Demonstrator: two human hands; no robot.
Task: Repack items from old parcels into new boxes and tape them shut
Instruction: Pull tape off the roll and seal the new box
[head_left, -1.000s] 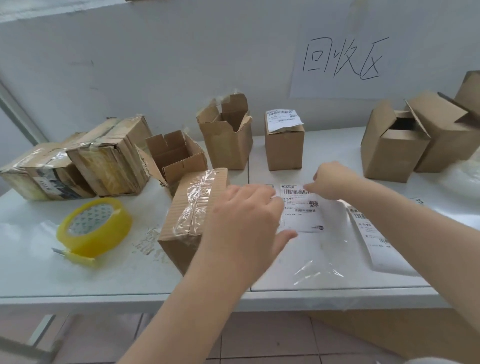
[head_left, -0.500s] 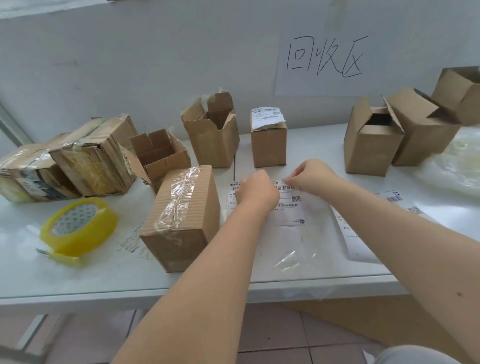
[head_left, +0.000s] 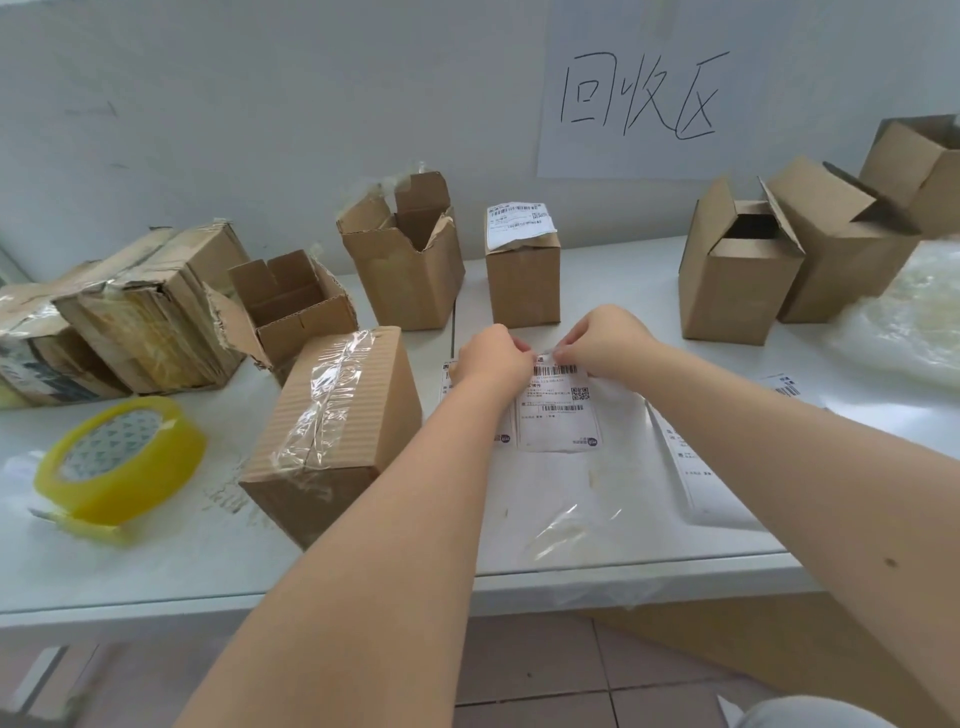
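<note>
One big white table (head_left: 156, 561) holds all the things. On the wall behind it hangs a white paper sign (head_left: 639, 98) with black writing. At the far left lie the old parcels (head_left: 150, 317), bent and covered in worn tape. On the right stand three brown boxes; the nearest open box (head_left: 737, 275) has its flaps up, and a heap of clear plastic (head_left: 914, 317) lies next to them. Near the wall in the middle stand a torn open box (head_left: 410, 260), a small open box (head_left: 296, 306) and a closed box with a sticker on top (head_left: 522, 275). The taped box (head_left: 332, 431) sits in front, just left of the arms, with clear tape across its top. A yellow tape roll (head_left: 122, 462) lies flat near the left front edge. A long label sheet (head_left: 696, 467) lies under the right arm. The white shipping label (head_left: 558, 410) lies on the table between the taped box and that sheet. The left hand (head_left: 493, 356) and the right hand (head_left: 605, 338) meet at its top edge, fingers curled in, each pinching the label there.
</note>
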